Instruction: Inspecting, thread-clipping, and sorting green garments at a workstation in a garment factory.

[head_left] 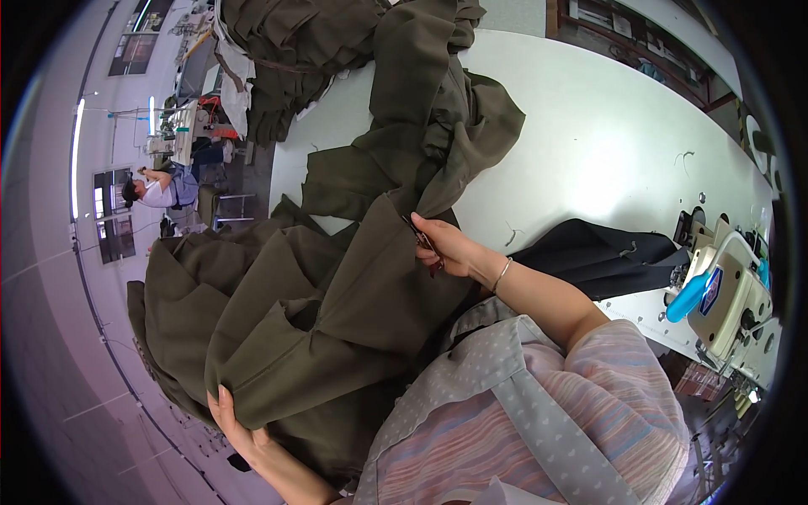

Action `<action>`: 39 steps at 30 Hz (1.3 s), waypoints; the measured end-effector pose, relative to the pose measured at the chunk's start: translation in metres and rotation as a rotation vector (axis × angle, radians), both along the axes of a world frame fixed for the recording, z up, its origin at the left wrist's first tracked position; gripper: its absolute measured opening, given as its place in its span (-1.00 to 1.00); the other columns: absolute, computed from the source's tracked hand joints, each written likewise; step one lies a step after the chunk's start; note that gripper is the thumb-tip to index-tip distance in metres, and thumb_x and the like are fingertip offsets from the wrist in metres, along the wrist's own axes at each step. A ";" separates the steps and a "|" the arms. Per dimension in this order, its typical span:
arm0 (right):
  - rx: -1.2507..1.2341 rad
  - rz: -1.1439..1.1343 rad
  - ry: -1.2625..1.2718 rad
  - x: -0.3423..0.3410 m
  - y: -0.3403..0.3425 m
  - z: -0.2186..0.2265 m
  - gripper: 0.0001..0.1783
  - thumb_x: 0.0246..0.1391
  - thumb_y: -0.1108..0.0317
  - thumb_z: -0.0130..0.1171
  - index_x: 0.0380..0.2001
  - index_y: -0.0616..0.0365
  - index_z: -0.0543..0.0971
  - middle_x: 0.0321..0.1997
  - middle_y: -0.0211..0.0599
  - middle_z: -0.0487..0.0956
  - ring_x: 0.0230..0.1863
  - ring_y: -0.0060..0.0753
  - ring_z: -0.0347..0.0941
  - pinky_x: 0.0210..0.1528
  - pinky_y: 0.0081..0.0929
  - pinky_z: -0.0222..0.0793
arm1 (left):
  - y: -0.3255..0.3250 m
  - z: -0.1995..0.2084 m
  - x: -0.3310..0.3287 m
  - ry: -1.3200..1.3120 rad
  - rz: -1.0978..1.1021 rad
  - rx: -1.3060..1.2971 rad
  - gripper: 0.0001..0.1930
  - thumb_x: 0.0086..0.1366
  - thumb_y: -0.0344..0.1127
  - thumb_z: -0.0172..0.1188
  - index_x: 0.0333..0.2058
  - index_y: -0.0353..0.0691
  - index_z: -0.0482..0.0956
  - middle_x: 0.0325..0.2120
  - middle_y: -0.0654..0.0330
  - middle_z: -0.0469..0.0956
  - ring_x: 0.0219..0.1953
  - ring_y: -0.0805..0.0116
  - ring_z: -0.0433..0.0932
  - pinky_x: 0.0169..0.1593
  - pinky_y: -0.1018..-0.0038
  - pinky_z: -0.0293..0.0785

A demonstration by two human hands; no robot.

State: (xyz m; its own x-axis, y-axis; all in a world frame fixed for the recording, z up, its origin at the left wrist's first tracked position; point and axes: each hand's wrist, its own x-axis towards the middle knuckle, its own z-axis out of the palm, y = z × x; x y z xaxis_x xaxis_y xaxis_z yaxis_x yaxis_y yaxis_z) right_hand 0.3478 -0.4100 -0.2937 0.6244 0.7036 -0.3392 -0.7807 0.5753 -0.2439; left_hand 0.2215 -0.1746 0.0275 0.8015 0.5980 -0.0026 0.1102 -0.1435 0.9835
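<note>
Olive-brown cloth (370,261) with sewn seams spreads in loose folds in front of me, part of it over the white table and part at my lap. My left hand (240,425) is closed on the cloth's lower left edge, thumb on top. My right hand (442,246), with a bracelet at the wrist, is closed around small thread snips (427,246). Their dark blades lie against the upper part of the cloth. The fingers partly hide the snips' reddish handle. Whether the right fingers also pinch the cloth is hard to see.
A sewing machine (725,299) with a blue part stands at the right, black cloth (598,257) beside it. Thread scraps lie on the white table (589,109). More olive cloth (295,34) is heaped at the far left. Another person (168,185) works farther off.
</note>
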 end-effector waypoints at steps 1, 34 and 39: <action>0.001 -0.004 0.001 0.001 0.000 0.000 -0.55 0.22 -0.15 -0.10 -0.57 -0.10 0.27 -0.74 -0.57 0.20 -0.72 -0.70 0.00 -0.66 -0.65 -0.14 | 0.000 0.000 0.002 0.001 -0.004 0.001 -0.60 0.27 -0.40 0.05 0.06 -0.40 0.32 -0.10 -0.03 0.49 -0.13 0.23 0.55 -0.09 0.38 0.57; -1.210 -0.891 -1.617 0.104 -0.134 0.353 -0.82 0.01 0.40 0.25 -0.28 0.18 0.61 -0.47 -0.60 0.50 -0.45 -0.83 0.33 -0.46 -0.76 0.24 | 0.053 0.091 0.034 -0.108 -0.186 1.077 -0.70 -0.01 -0.52 0.30 -0.23 -0.35 0.53 -0.16 0.18 0.46 -0.04 0.35 0.35 0.04 0.42 0.29; -1.216 -1.271 -2.061 0.142 -0.149 0.402 -0.81 0.08 0.32 0.20 -0.31 0.21 0.59 -0.55 -0.60 0.45 -0.52 -0.83 0.35 -0.59 -0.78 0.27 | 0.037 0.109 0.071 -0.522 0.113 1.799 -0.80 0.09 -0.35 0.29 -0.31 -0.30 0.58 -0.30 0.22 0.50 -0.29 0.44 0.45 -0.27 0.54 0.41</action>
State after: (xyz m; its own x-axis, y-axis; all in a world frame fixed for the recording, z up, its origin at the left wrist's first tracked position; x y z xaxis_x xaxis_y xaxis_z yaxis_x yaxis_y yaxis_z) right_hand 0.4903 -0.5595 0.1081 0.2410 0.1273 0.9621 0.8765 -0.4541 -0.1595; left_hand 0.2926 -0.1371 0.1369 0.4754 -0.3496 0.8073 -0.0304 -0.9236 -0.3821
